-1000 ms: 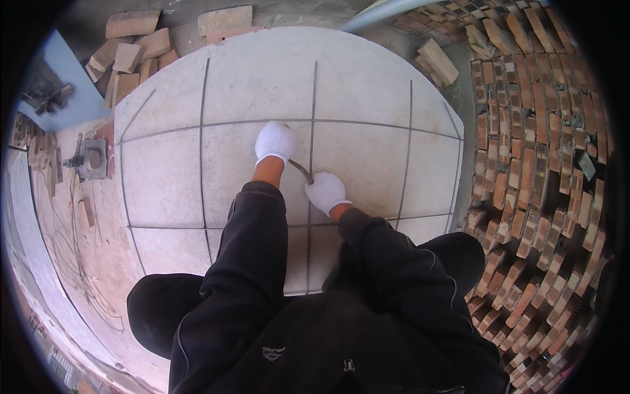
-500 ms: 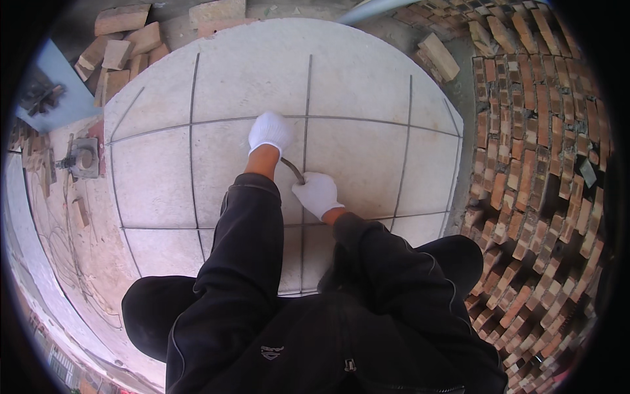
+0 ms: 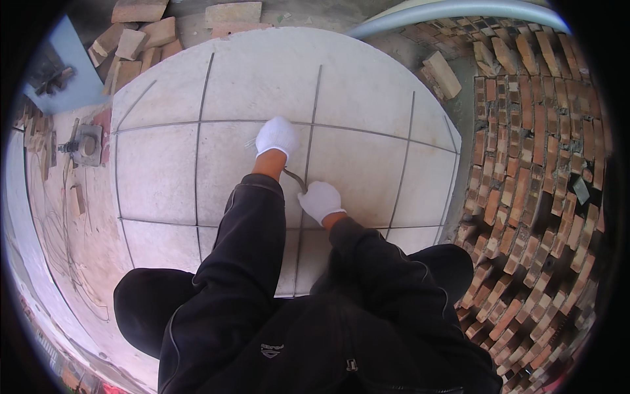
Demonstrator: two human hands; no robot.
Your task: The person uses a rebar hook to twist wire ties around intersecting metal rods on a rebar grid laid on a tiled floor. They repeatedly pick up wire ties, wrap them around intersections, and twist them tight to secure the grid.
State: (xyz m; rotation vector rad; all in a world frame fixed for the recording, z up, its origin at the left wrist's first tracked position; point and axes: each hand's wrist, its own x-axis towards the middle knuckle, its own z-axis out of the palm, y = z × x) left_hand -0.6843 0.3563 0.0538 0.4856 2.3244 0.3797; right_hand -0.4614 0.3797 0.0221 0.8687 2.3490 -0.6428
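I crouch over a pale concrete slab [image 3: 367, 79] crossed by a grid of thin steel bars [image 3: 200, 118]. My left hand [image 3: 277, 136], in a white glove, presses on the spot where two bars cross and seems to pinch a short piece of thin wire there. My right hand [image 3: 319, 200], also gloved in white, grips the handle of a curved metal hook tool [image 3: 294, 178] that reaches up toward the left hand. Black sleeves cover both forearms, and my knees show on either side below.
A field of red bricks [image 3: 531, 164] lies on edge along the right. Loose bricks [image 3: 141, 33] are piled at the top left and one [image 3: 441, 73] at the slab's upper right. A small metal device [image 3: 84, 146] and loose wire [image 3: 59, 217] lie at left. A pale pipe [image 3: 453, 10] curves across the top.
The view has shifted slightly; both hands stay at the same bar crossing. My right hand has drawn a little closer to the left one with the hook tool.
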